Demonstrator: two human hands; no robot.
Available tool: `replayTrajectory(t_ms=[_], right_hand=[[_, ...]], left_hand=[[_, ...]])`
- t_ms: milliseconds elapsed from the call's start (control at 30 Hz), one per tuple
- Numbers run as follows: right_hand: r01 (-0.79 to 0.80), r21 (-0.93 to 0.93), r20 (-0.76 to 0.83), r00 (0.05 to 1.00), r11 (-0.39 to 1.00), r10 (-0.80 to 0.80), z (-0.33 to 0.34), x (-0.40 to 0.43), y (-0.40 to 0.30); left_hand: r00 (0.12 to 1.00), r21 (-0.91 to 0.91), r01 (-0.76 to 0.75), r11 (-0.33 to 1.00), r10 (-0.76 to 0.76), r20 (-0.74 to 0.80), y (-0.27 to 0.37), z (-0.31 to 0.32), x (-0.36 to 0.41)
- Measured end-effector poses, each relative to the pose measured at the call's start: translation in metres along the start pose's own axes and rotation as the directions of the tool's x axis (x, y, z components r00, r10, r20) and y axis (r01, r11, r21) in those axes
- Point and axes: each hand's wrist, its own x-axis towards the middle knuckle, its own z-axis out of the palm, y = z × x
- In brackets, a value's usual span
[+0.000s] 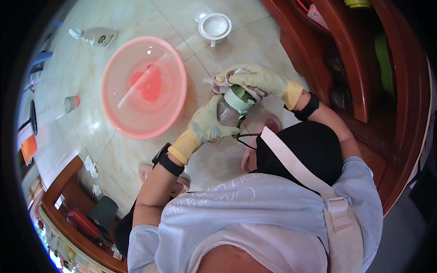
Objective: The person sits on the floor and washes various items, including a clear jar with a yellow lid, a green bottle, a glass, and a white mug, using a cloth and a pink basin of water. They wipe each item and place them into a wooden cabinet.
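Observation:
My left hand (208, 123), in a pale yellow rubber glove, grips the clear body of a water bottle (228, 114) with a mint-green collar and a black cord loop. My right hand (261, 78), gloved alike, holds a crumpled pinkish cloth (218, 84) against the bottle's top. Left of the hands, a pink plastic basin (106, 99) stands on the tiled floor; the water level in it is hard to tell. Beyond the hands stands a white cup or pot (214, 27) with a handle.
A white spray bottle (102, 37) lies at the upper left. A small greenish cup or lid (71, 104) is left of the basin. Crumpled tissues (90, 166) lie at the lower left. Reddish wooden furniture (344, 61) borders the right; another wooden piece (65, 177) stands lower left.

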Motion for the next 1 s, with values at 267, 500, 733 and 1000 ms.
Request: replayTrajectory(t_ms=[267, 500, 733, 1000], right_hand=[[-0.228, 0.125, -0.263, 0.931, 0.965, 0.254, 0.003, 0.014, 0.003], [-0.078, -0.099, -0.348, 0.937, 0.992, 0.039, -0.011, 0.0, -0.011], [0.46, -0.78, 0.43, 0.887, 0.423, -0.171, 0.016, -0.006, -0.024], [0.337, -0.79, 0.331, 0.938, 0.512, -0.105, 0.008, 0.013, -0.006]], left_hand=[[0.969, 0.301, -0.119, 0.946, 0.177, -0.174, -0.009, 0.002, 0.001], [0.983, 0.155, -0.184, 0.971, 0.186, 0.0, -0.006, -0.011, 0.003], [0.924, 0.072, -0.381, 0.922, 0.383, -0.015, -0.001, -0.023, 0.009], [0.994, 0.367, 0.097, 0.925, -0.109, 0.011, -0.004, -0.015, 0.009]])
